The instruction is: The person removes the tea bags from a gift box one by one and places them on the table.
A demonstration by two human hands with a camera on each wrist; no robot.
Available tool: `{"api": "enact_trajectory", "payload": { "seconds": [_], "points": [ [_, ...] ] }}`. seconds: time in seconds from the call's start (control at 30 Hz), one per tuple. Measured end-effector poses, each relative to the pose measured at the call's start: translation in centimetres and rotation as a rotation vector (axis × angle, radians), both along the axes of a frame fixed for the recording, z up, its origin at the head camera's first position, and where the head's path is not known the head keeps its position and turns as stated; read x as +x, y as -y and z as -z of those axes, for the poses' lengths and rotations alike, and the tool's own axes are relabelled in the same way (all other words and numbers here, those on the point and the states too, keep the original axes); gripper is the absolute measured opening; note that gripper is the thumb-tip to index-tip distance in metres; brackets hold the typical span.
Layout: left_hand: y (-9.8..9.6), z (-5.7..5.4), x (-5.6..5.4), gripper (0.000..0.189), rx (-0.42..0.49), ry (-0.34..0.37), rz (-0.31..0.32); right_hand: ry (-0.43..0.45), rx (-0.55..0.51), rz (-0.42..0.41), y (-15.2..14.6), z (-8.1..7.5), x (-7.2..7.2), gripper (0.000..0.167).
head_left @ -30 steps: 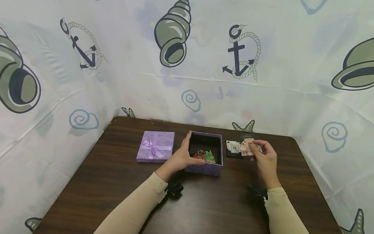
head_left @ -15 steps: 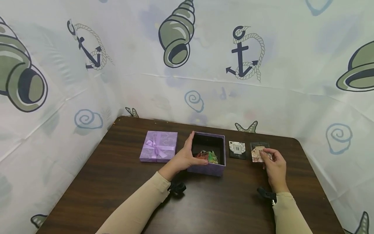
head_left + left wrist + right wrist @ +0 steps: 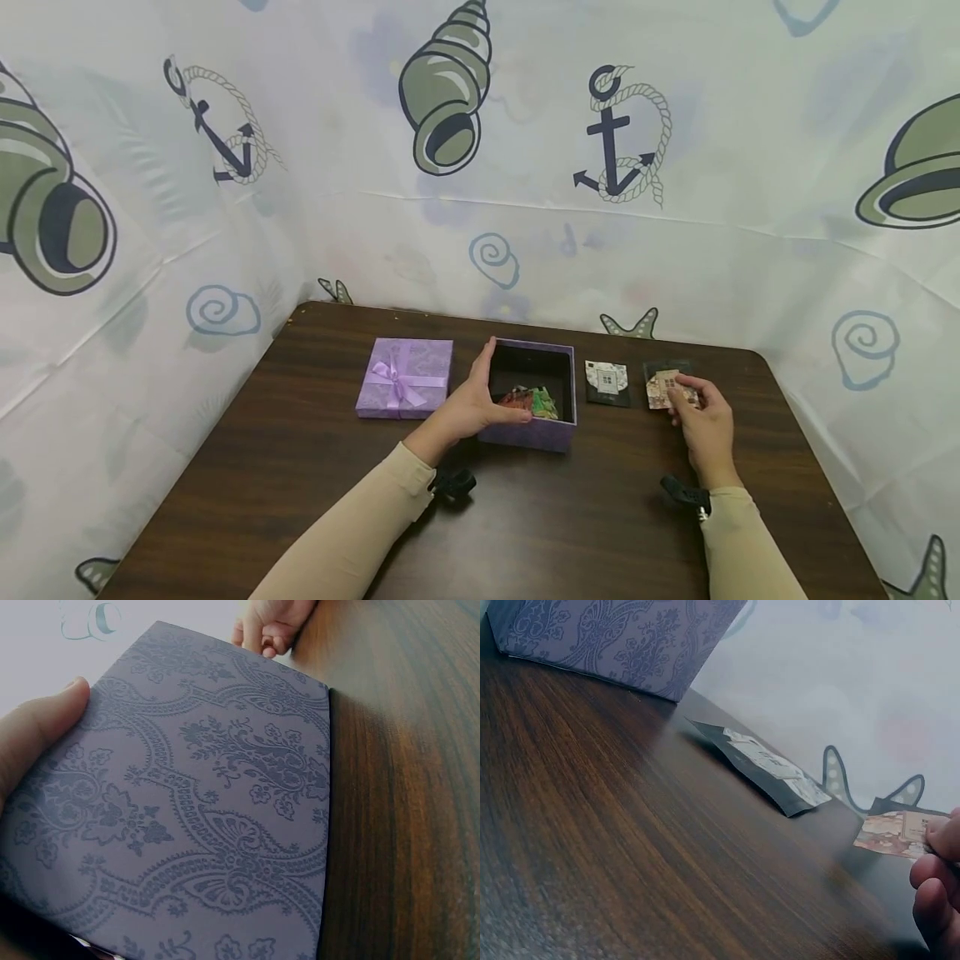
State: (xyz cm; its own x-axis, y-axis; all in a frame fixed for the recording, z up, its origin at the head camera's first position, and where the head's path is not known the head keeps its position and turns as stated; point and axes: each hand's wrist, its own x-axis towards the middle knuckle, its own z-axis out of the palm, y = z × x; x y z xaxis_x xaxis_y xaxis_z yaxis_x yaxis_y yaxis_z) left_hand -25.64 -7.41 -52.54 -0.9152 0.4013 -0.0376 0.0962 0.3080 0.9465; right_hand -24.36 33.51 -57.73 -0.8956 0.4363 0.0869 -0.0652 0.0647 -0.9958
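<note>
A purple patterned box [image 3: 528,432] stands without its lid on the table, dark inside, with colorful red and green packets [image 3: 542,403] in it. My left hand [image 3: 468,408] grips its left side, the thumb lying over the near rim. The left wrist view shows the box's patterned side [image 3: 187,795] with the thumb [image 3: 52,724] at its edge. My right hand [image 3: 705,417] pinches a small flat packet [image 3: 663,389] with a beige and brown print, at the right. A second packet [image 3: 607,382], black with a white printed label, lies between the box and the right hand.
A lilac lid [image 3: 405,377] with a ribbon bow lies left of the box. The dark wooden table [image 3: 570,525] ends at a white cloth backdrop [image 3: 360,250] printed with shells and anchors.
My right hand has moved right with the beige packet, which overlapped the white-labelled one earlier and now sits apart from it. The left hand stays on the box.
</note>
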Motion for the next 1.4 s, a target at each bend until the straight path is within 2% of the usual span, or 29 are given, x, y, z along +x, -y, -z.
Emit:
{"api": "enact_trajectory", "payload": {
  "seconds": [0.03, 0.2, 0.5, 0.77, 0.97, 1.23, 1.4],
  "points": [
    [0.03, -0.05, 0.02, 0.147, 0.001, 0.0, -0.001, 0.004, 0.01, -0.001, -0.21, 0.48, -0.26, 0.041],
    [0.13, -0.2, 0.1, 0.146, 0.003, 0.0, 0.0, 0.036, 0.078, -0.025, -0.26, 0.65, -0.26, 0.041],
    [0.1, -0.12, 0.08, 0.148, -0.01, -0.002, -0.001, 0.162, 0.327, -0.054, -0.32, 0.23, -0.09, 0.04],
    [-0.02, -0.15, 0.04, 0.154, -0.008, 0.006, -0.024, 0.194, 0.556, -0.037, -0.31, -0.08, -0.3, 0.044],
    [-0.14, -0.13, 0.17, 0.152, -0.002, 0.011, -0.018, 0.213, 0.597, -0.053, -0.31, -0.07, -0.17, 0.042],
    [-0.11, -0.03, 0.1, 0.153, -0.005, 0.013, -0.014, 0.172, 0.702, -0.053, 0.13, 0.04, -0.36, 0.035],
    [-0.01, -0.05, 0.15, 0.152, -0.007, 0.013, -0.015, 0.216, 0.762, -0.042, 0.34, -0.24, -0.18, 0.037]
  ]
}}
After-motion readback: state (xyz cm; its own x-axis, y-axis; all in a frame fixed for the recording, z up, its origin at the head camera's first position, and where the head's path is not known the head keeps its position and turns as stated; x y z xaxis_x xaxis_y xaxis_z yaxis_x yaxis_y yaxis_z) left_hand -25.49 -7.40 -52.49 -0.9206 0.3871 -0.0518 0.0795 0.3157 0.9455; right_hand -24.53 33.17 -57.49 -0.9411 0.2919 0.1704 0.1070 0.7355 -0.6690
